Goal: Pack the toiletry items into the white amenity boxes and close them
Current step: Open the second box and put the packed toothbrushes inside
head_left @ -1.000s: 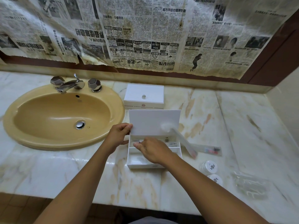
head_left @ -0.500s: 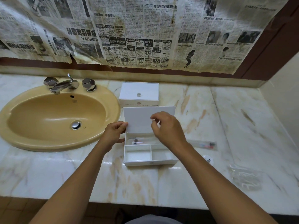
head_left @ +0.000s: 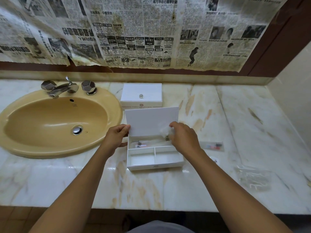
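Observation:
An open white amenity box (head_left: 155, 163) stands mid-counter with its lid (head_left: 151, 121) upright. My left hand (head_left: 116, 137) pinches the lid's left edge. My right hand (head_left: 184, 137) hovers over the right end of the back compartment, fingers closed on a blurred clear plastic packet (head_left: 165, 132). A wrapped item (head_left: 140, 145) with a small logo lies in that back compartment. The two front compartments look bare. A second white box (head_left: 141, 96), closed, sits behind the open one. A clear toothbrush packet (head_left: 212, 146) lies on the counter to the right.
A yellow sink (head_left: 55, 121) with a chrome tap (head_left: 62, 89) fills the left. A round white lid (head_left: 215, 160) peeks out beside my right forearm. A crumpled clear plastic bag (head_left: 254, 178) lies at the right. Newspaper covers the mirror; a side wall closes off the right.
My right hand lifted from the box's back compartment to the lid and now sits at the compartment's right end. My left hand stayed on the lid.

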`<state>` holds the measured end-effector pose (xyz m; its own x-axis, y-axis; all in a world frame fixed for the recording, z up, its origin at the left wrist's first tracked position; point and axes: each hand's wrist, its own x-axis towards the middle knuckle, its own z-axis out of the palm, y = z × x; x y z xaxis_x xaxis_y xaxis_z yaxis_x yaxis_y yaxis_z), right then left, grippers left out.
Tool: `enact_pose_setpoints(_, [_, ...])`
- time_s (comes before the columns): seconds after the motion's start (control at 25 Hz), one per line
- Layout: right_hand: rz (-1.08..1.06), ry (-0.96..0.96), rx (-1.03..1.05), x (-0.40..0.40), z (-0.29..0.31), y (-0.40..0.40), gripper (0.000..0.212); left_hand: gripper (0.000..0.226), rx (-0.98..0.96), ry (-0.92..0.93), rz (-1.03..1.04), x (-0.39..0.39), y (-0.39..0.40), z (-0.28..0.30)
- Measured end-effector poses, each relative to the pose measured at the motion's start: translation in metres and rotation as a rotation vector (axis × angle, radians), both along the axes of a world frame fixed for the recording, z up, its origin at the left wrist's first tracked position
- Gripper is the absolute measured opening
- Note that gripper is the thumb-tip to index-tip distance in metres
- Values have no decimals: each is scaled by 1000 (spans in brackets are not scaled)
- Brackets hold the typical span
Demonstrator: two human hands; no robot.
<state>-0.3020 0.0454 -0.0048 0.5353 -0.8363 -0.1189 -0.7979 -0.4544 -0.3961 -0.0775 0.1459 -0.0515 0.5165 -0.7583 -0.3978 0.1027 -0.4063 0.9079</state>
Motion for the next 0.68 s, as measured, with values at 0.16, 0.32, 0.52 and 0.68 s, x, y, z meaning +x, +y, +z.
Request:
enact_pose_setpoints(0.16, [-10, -4, -49, 0, 1, 0, 33, 25, 7, -3, 5, 1, 0, -1])
enact_pose_setpoints(0.32, [23, -90, -120, 10, 20, 4, 35, 24, -5, 1, 3, -1, 0, 1])
enact_pose_setpoints(0.52, [119, -324, -201, 38, 60, 20, 32, 23, -6, 0, 11, -1, 0, 2])
enact_pose_setpoints(0.68, [210, -373, -232, 60, 70, 31, 29, 24, -15, 3, 7, -2, 1, 3])
